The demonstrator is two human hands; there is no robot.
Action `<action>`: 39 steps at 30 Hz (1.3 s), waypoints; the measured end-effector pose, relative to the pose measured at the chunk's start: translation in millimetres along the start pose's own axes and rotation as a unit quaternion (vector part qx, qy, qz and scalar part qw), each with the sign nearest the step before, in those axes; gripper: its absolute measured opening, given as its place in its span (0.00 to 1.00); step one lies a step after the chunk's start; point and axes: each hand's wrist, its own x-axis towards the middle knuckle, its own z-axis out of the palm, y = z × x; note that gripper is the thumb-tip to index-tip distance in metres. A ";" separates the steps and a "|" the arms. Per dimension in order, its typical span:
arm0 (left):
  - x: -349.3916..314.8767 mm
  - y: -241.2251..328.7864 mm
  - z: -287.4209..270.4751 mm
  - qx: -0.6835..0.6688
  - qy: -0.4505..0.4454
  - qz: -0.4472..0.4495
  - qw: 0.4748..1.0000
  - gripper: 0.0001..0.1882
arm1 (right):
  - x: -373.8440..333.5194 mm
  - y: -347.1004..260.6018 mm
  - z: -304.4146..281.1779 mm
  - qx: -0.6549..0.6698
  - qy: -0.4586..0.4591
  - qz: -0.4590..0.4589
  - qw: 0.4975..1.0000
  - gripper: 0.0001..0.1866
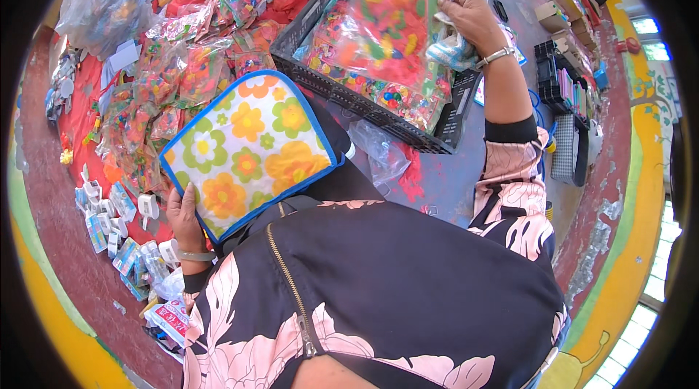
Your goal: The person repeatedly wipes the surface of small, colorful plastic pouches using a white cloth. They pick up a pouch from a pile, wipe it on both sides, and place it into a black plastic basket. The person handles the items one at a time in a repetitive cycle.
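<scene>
A white floral pad (247,148) with orange, yellow and green flowers and a blue bound edge lies tilted over my lap. My left hand (188,221) grips its lower left edge. Out to the right, above a black plastic crate (349,97), my right hand (473,21) holds a clear flat packet (386,36) with a red, green and yellow pattern by its right side. Bunched under those fingers is a white and blue cloth (451,52). Many small packets with colourful pieces (364,90) fill the crate, partly hidden by the held packet.
Piles of clear packets (160,87) cover the red sheet on the left. A large clear bag (105,6) stands behind them. White and blue boxed items (109,218) lie at the lower left. Crumpled clear plastic (378,152) sits before the crate; cartons (564,6) line the right.
</scene>
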 end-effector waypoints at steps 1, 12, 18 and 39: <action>2.0 0.8 0.3 0.005 -0.001 0.000 1.000 0.10 | 2.1 14.0 -1.2 -0.065 -0.003 0.008 0.998 0.10; 6.6 8.3 13.2 0.045 0.029 -0.016 0.998 0.10 | 26.4 152.8 14.7 -0.173 -0.051 0.089 0.980 0.15; 9.3 7.2 14.6 0.050 0.033 -0.023 0.998 0.09 | 13.3 208.3 -34.0 -0.318 -0.030 0.134 0.938 0.15; 12.4 25.0 22.0 0.264 0.023 0.062 0.962 0.08 | -10.3 -40.6 119.2 -0.146 0.029 -0.073 0.986 0.12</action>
